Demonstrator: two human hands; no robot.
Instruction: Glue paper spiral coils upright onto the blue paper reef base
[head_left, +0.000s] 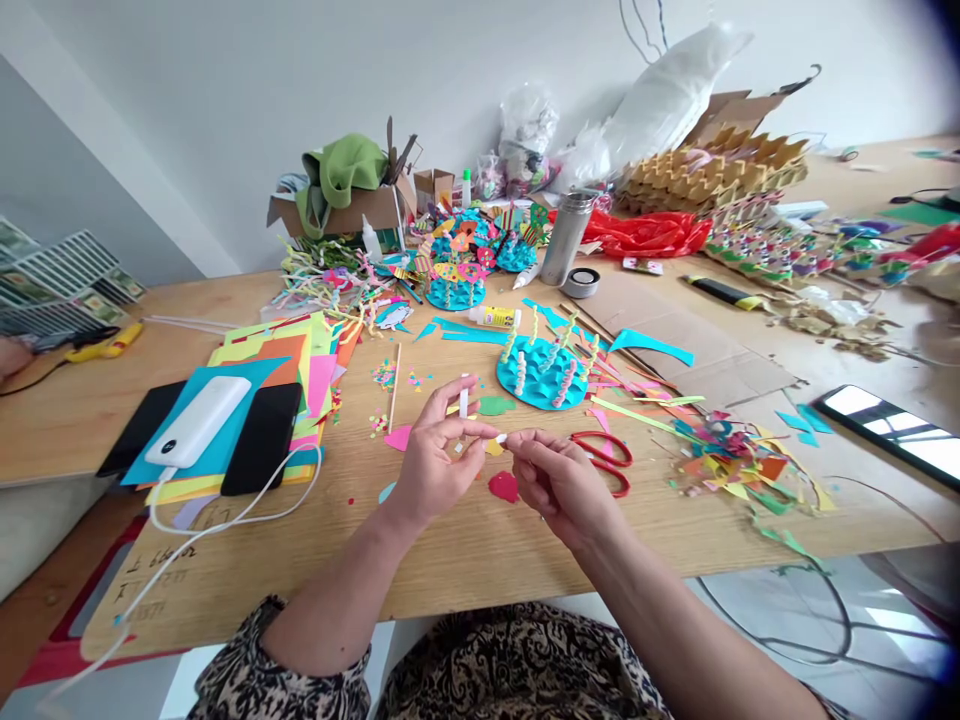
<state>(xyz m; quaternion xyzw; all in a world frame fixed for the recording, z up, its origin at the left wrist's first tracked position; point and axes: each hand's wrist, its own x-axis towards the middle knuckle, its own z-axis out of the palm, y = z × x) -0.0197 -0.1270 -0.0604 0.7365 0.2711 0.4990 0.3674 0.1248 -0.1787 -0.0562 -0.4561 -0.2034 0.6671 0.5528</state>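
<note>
Over the table's near middle, my left hand (442, 460) has a narrow white strip (463, 402) held between its fingers, with the index finger stretched toward the other hand. My right hand (559, 478) pinches a tiny white piece (502, 438) at its fingertips, close by the left index fingertip. Beneath the hands lie a red paper cutout (504, 487), a pink cutout (399, 438) and a green cutout (495, 404). Red-handled scissors (611, 450) rest just beyond my right hand, partly hidden by it. Behind stands a blue bumpy base (544, 375) with several twisted upright stems.
Colored paper sheets (322, 350), a white power bank (199, 420) and a black phone (262, 440) lie left. A glue bottle (495, 317) and a steel flask (568, 240) are farther back. Paper scraps (739, 455) and another phone (892, 430) lie right.
</note>
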